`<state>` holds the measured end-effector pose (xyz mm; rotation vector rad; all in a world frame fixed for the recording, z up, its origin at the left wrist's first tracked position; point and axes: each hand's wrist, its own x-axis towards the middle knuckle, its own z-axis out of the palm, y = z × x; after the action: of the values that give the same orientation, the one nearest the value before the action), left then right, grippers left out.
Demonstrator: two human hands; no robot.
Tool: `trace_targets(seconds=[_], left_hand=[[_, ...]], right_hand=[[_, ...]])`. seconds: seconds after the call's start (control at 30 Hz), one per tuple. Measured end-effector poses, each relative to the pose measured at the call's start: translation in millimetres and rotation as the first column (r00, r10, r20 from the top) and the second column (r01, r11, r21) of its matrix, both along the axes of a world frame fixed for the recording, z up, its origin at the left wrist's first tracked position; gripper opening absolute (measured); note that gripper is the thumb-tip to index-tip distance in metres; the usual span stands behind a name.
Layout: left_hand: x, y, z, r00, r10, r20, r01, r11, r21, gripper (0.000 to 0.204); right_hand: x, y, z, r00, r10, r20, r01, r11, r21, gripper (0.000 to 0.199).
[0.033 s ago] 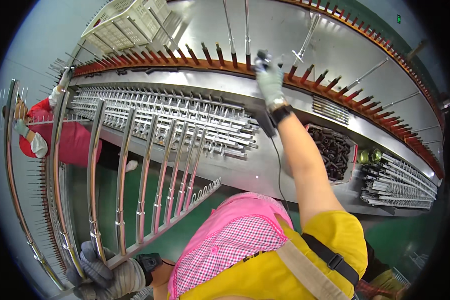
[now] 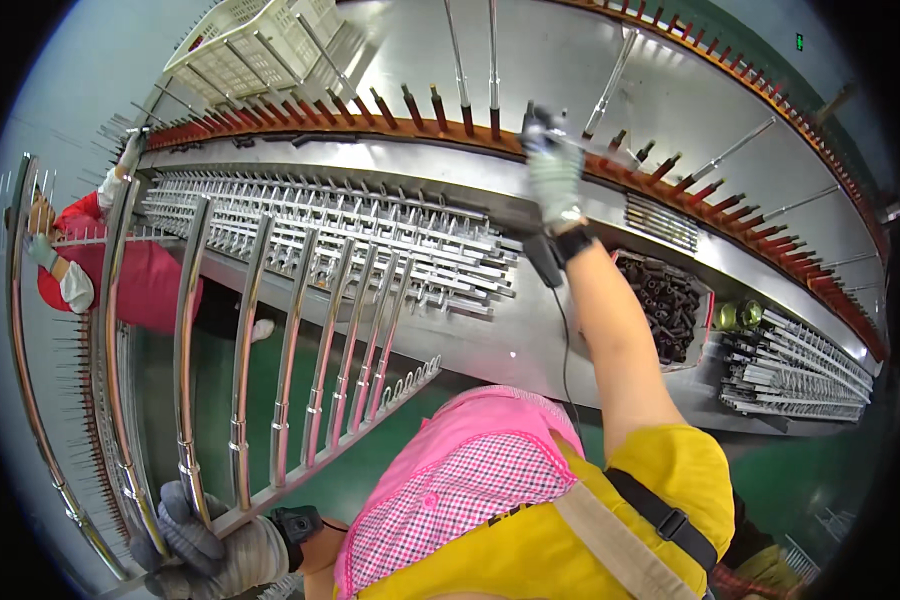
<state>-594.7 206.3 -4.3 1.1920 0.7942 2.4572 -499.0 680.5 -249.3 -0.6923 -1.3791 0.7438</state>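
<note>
At the lower left my left hand (image 2: 215, 555), in a grey glove, is wrapped round the lower bar of a metal rack (image 2: 260, 500). A row of shiny chrome tubes (image 2: 241, 370) stands along that bar, slanting up to the hooked end. My right hand (image 2: 555, 175), in a pale glove with dark fingertips, reaches over the orange strip (image 2: 430, 130) at the back of the bench. Motion blurs its fingers, so what they hold, if anything, cannot be made out. Dark pegs (image 2: 410, 104) line the strip, and some carry chrome tubes (image 2: 494, 60).
Stacked metal racks (image 2: 350, 235) lie on the bench (image 2: 530, 350), with more racks (image 2: 800, 370) at right. A bin of dark sleeves (image 2: 660, 305) sits by my right forearm. A white crate (image 2: 255, 55) stands at far left. A co-worker in red (image 2: 130, 280) is at left.
My right hand has shifted slightly to the right and a little toward me along the strip. My left hand and the rack stay nearly where they were.
</note>
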Motion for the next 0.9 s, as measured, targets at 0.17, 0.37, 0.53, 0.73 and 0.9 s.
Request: trace_targets(seconds=[0.17, 0.37, 0.53, 0.73, 0.9], left_hand=[[3.3, 13.1, 6.6, 0.949, 0.293, 0.114, -0.298, 0.954, 0.026, 0.031], [-1.6, 21.7, 7.6, 0.979, -0.148, 0.143, 0.145, 0.989, 0.031, 0.032], [-18.3, -9.8, -2.6, 0.995, -0.058, 0.084, 0.052, 0.996, 0.071, 0.035], [-24.5, -4.9, -7.4, 0.993, -0.117, -0.02, 0.117, 0.993, 0.021, 0.035], [0.3, 45.0, -2.2, 0.606, 0.78, 0.154, -0.786, 0.617, -0.032, 0.03]], right_hand=[[74.8, 22.7, 49.5, 0.928, -0.281, -0.245, 0.219, 0.943, -0.249, 0.018], [64.6, 60.7, 21.5, 0.698, -0.244, 0.673, 0.485, 0.853, -0.194, 0.032], [19.7, 19.7, 25.0, 0.785, -0.206, 0.584, 0.428, 0.862, -0.272, 0.037], [7.6, -198.3, -3.8, 0.391, 0.815, 0.427, -0.771, 0.544, -0.333, 0.037], [12.0, -289.2, 29.2, 0.092, 0.802, -0.59, -0.785, -0.306, -0.539, 0.043]])
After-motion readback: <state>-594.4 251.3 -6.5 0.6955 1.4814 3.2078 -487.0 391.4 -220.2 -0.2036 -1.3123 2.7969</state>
